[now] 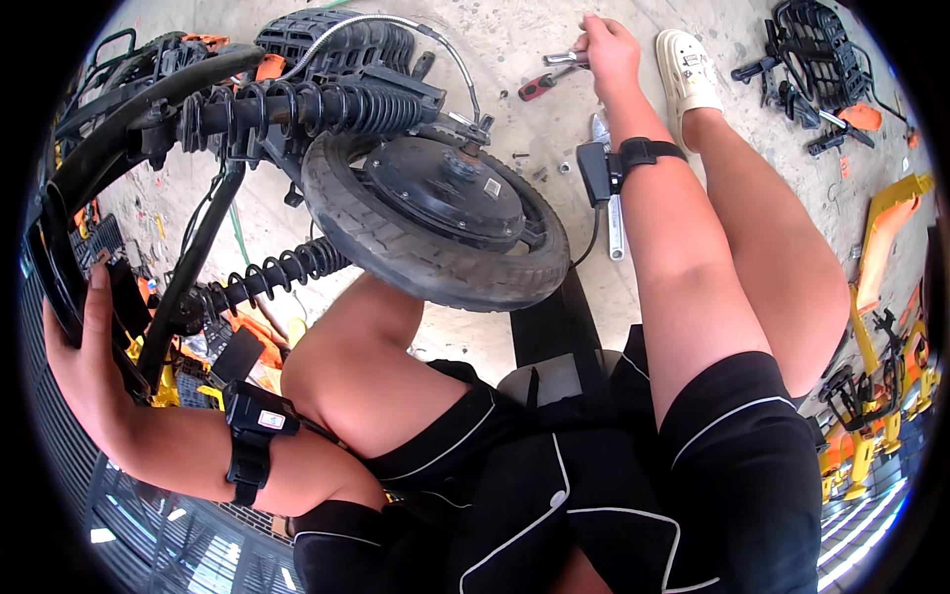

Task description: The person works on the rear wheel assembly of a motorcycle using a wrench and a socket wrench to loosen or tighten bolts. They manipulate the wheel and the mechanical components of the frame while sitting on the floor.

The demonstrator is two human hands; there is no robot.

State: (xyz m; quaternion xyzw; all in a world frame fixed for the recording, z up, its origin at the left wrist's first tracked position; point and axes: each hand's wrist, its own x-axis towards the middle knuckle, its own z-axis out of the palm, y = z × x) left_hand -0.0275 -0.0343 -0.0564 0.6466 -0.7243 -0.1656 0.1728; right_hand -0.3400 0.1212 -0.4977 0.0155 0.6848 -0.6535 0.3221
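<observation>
A wheel [435,198] stands between left hand [94,361], clamped on black frame [114,139], and right hand [612,49], gripping metal tool [564,59] near red-handled tool [537,87].

I'm counting now: one wheel [435,213], two coil springs [297,107], one left hand [91,371], one right hand [611,54], two strapped-on arm modules [595,176], one red-handled tool [537,88]!

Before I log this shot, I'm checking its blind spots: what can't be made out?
All in the head view:
Left hand: fingers mostly hidden by the frame.
Metal tool: gripped end covered by the right hand.
Wheel: underside hidden by its own tyre.
Floor bits: too small to identify.
</observation>
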